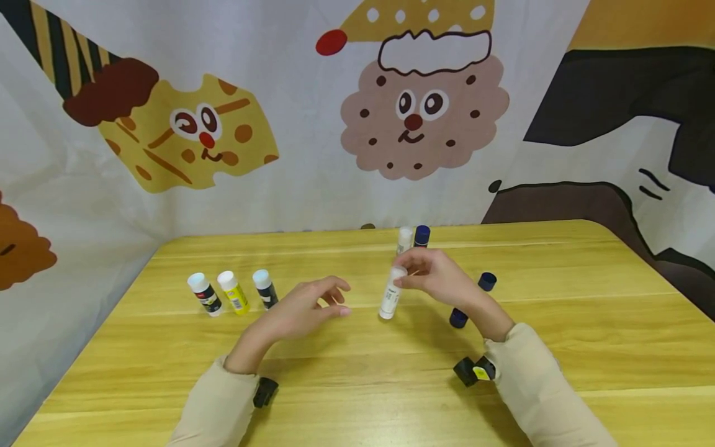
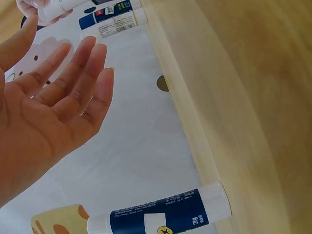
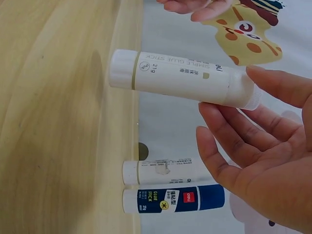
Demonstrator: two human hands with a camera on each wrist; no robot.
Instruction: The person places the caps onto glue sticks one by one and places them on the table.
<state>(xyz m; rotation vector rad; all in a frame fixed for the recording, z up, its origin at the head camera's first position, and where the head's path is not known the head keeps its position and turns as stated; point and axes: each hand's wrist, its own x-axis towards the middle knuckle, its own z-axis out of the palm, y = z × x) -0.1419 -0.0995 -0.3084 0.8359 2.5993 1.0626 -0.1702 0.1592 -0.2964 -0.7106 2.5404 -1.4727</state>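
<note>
My right hand pinches a white glue stick near its upper end, thumb on one side and fingers on the other. In the right wrist view this glue stick shows grey print, and the fingertips sit at its ribbed end. My left hand is to the left of it, fingers loosely bent and holding nothing. The left wrist view shows that palm bare. Close to the left hand stands a dark blue glue stick with a pale cap, its lower part hidden by the hand.
Further left stand a yellow glue stick and another dark blue one. Behind the right hand are a white glue stick and a blue-capped one. Dark blue ends show around the right forearm. A printed cloth hangs behind the table.
</note>
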